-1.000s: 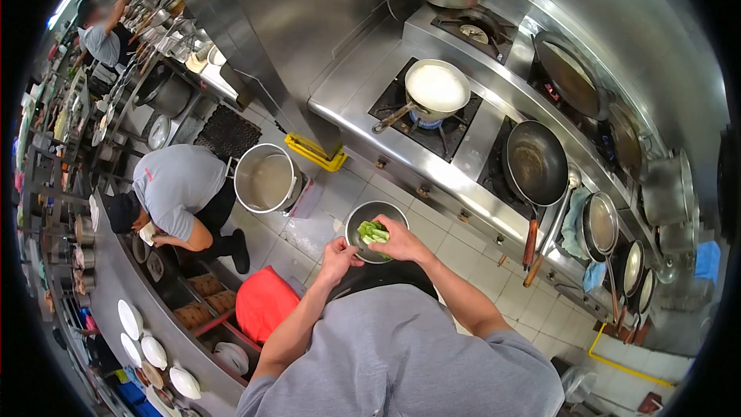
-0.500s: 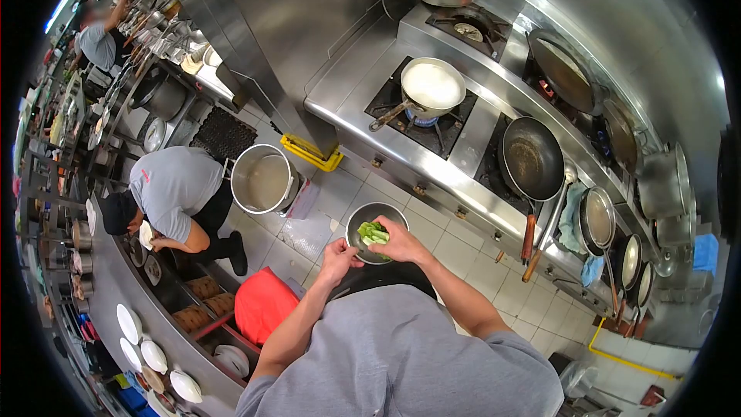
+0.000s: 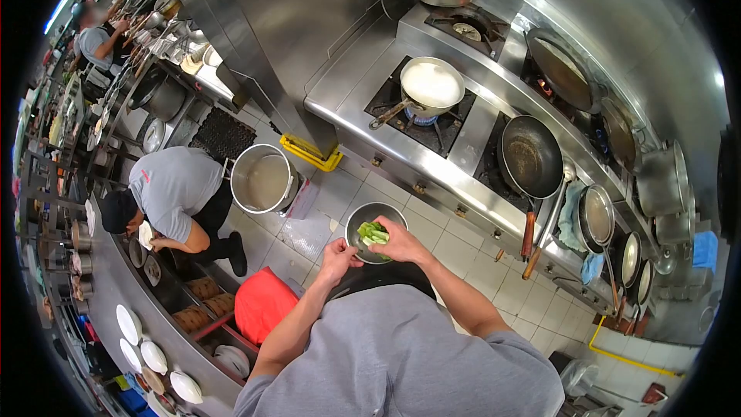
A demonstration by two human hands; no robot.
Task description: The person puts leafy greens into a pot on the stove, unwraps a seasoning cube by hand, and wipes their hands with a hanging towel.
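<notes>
A round metal bowl point(image 3: 360, 221) is in front of my waist. My left hand point(image 3: 337, 261) is closed at the near left of it, fingers pinched on its rim. Over the bowl's right side, my right hand point(image 3: 394, 240) is curled around a bunch of cut green vegetable pieces point(image 3: 373, 233). The greens stick out from under its fingers, above the inside of the bowl. The palm hides part of the greens, and both hands cover the bowl's near side.
Ahead, a pan of white liquid point(image 3: 432, 83) sits over a lit burner, near a dark wok point(image 3: 532, 156) with a wooden handle. At left, a person point(image 3: 179, 185) bends over a counter beside a large pot point(image 3: 264, 179). A red cover point(image 3: 264, 307) is by my left arm.
My hands, the bowl and the greens look unmoved. In the far upper left, another person has lowered a raised arm.
</notes>
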